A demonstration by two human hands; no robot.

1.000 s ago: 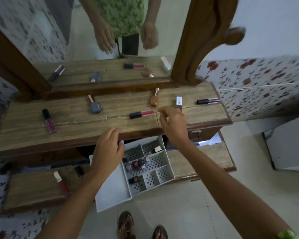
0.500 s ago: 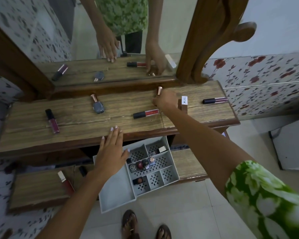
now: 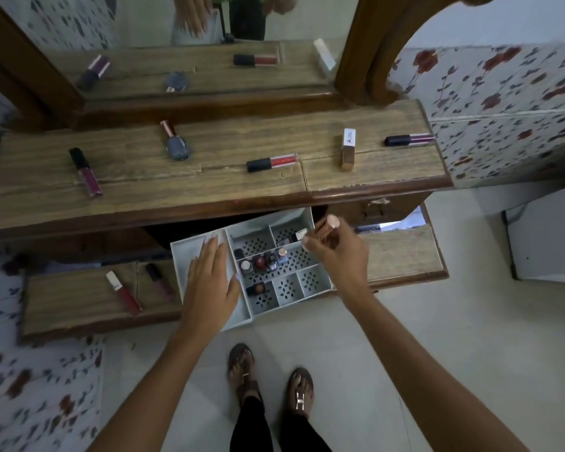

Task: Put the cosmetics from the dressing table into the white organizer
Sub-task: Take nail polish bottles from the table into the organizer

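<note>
**Rose-gold-capped bottle held over the white organizer**

On the far left of the wooden counter (image 3: pixel 209 187) lies a plum lip gloss with a black cap (image 3: pixel 85 172), pointing toward the front edge. Below it, on the lower left shelf (image 3: pixel 62 308), a red lip gloss with a white cap (image 3: pixel 123 292) and a darker tube (image 3: pixel 159 282) lie side by side, slightly apart.

Farther right on the counter, a grey nail polish bottle (image 3: pixel 176 143) lies on its side with its rose-gold cap toward the mirror (image 3: pixel 209 44). A red lip gloss with a black cap (image 3: pixel 271 162) lies crosswise near the middle.

The left hand (image 3: pixel 212 282) is spread flat, fingers straight, over the long left compartment of the white organizer (image 3: pixel 309 220), which sits below the counter's front edge. Its small perforated compartments to the right hold several small cosmetics, clustered mostly in the middle row.

The right hand (image 3: pixel 338 252) hovers over the organizer's back right corner, fingers curled around a small bottle (image 3: pixel 328 228) whose rose-gold cap sticks up above the knuckles; the bottle's body is mostly hidden.

On the right part of the counter lies a white-and-gold lipstick (image 3: pixel 348 148), and beside it near the right edge, a purple lip gloss with a dark cap (image 3: pixel 409 139).
</note>
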